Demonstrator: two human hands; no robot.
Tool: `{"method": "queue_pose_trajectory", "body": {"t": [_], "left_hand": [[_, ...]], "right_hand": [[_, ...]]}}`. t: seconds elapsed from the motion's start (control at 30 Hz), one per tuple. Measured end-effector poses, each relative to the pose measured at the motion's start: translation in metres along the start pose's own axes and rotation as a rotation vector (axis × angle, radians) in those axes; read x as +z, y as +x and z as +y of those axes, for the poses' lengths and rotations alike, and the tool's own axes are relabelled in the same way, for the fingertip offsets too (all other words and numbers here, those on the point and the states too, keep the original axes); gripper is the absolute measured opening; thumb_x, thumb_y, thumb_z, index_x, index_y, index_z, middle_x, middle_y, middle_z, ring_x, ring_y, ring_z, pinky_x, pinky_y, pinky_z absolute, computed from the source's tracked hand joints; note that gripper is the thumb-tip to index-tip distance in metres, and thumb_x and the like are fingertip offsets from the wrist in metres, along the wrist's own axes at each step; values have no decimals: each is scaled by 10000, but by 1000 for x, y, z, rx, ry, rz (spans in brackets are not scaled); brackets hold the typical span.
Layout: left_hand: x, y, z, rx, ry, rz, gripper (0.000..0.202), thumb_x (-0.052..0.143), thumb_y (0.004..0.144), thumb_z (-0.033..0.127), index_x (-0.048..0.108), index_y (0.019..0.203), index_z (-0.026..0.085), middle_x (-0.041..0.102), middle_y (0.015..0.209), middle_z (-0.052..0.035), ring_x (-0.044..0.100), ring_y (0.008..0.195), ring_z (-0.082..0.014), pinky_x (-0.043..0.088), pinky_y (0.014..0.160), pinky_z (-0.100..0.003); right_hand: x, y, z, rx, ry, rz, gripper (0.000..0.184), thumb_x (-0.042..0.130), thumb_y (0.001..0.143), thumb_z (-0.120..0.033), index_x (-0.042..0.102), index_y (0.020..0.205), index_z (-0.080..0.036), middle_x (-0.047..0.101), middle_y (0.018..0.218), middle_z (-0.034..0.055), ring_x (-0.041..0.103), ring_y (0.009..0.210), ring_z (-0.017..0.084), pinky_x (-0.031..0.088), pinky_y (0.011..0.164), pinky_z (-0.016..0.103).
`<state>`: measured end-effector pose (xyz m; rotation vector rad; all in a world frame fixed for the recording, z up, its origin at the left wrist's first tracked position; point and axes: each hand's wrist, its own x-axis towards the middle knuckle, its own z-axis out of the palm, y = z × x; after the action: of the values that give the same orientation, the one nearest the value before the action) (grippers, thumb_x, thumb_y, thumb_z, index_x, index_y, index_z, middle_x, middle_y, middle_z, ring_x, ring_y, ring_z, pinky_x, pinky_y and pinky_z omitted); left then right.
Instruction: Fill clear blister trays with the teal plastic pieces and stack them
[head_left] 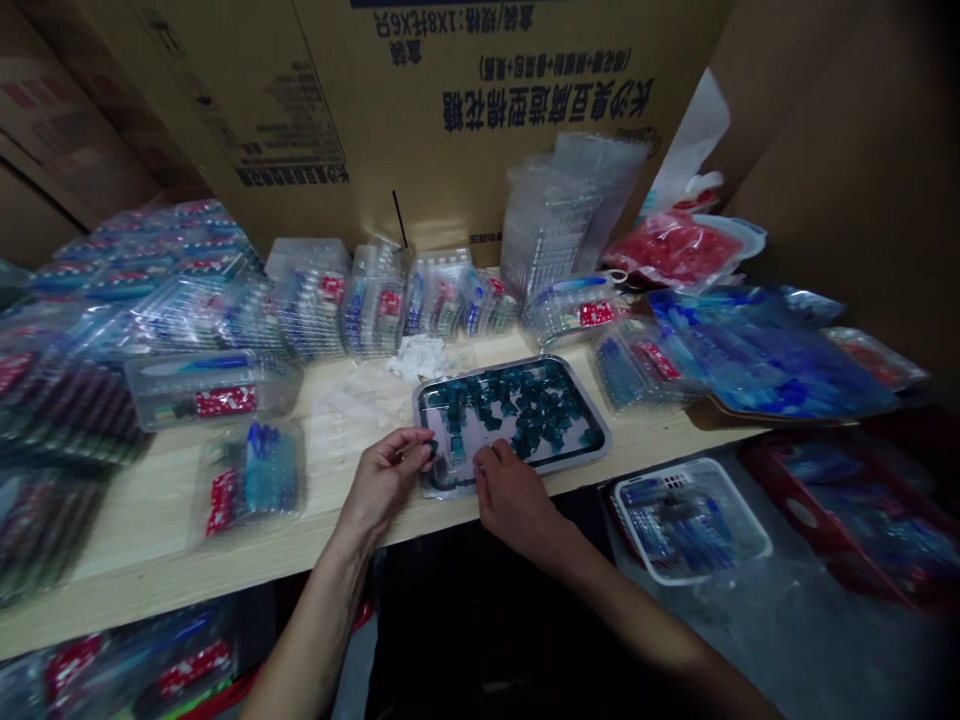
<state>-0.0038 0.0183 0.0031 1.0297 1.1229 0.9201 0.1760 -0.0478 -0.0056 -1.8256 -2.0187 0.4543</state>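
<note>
My left hand (pixel 384 478) is at the left end of a shallow metal tray (pixel 491 440), its thumb and fingertips pinched on a small dark teal piece (pixel 431 452). Many similar dark teal pieces (pixel 544 400) lie loose across the tray, mostly along its back and right side. Over the tray's front edge, my right hand (pixel 517 500) has its fingers pressed together. Whatever those fingers hold, if anything, is hidden. Left of the tray, a clear plastic pack (pixel 259 480) with blue and red contents lies flat on the wooden table (pixel 337 530).
Clear packs (pixel 315 310) line the back of the table below a large cardboard box (pixel 420 150). Stacked clear trays (pixel 547 220) stand behind the metal tray. Blue packets (pixel 780 350) lie to the right. Below them sits a white basket (pixel 694 525).
</note>
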Motion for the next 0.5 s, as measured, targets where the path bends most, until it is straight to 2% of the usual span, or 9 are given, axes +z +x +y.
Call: {"method": "queue_pose_trajectory", "body": {"t": [0.07, 0.17, 0.27, 0.4, 0.5], "left_hand": [[2, 0, -4, 87, 143, -34, 320, 771, 730, 374, 741, 973, 168, 707, 879, -48, 642, 738, -147, 512, 701, -252], [6, 2, -9, 294, 395, -80, 237, 630, 851, 351, 760, 971, 193, 707, 916, -65, 641, 831, -174, 492, 765, -268], [10, 5, -14, 449, 585, -93, 187, 614, 858, 273, 756, 966, 216, 700, 882, -58, 641, 831, -178, 484, 769, -271], [11, 7, -15, 553, 665, -174, 175, 593, 866, 233, 756, 926, 206, 688, 897, -75, 647, 830, -176, 496, 759, -277], [9, 7, -12, 542, 619, -216, 188, 588, 871, 245, 763, 921, 198, 679, 919, -78, 644, 854, -172, 493, 765, -271]], "right_hand": [[4, -2, -1, -21, -26, 12, 141, 464, 908, -124, 585, 976, -143, 589, 1004, 134, 566, 906, 234, 439, 770, 333], [8, -1, -1, -38, -62, 2, 155, 458, 900, -115, 597, 969, -126, 598, 985, 145, 557, 913, 257, 429, 822, 378], [11, 0, 0, -27, -79, -29, 180, 454, 894, -109, 595, 1005, -125, 608, 1006, 147, 560, 926, 264, 417, 835, 397], [13, 3, 0, -7, -55, -55, 213, 440, 895, -103, 592, 1041, -130, 604, 1039, 135, 556, 961, 259, 413, 853, 395], [10, 3, 1, 1, -37, -61, 214, 462, 880, -102, 596, 1045, -129, 597, 1047, 131, 551, 966, 254, 420, 865, 396]]}}
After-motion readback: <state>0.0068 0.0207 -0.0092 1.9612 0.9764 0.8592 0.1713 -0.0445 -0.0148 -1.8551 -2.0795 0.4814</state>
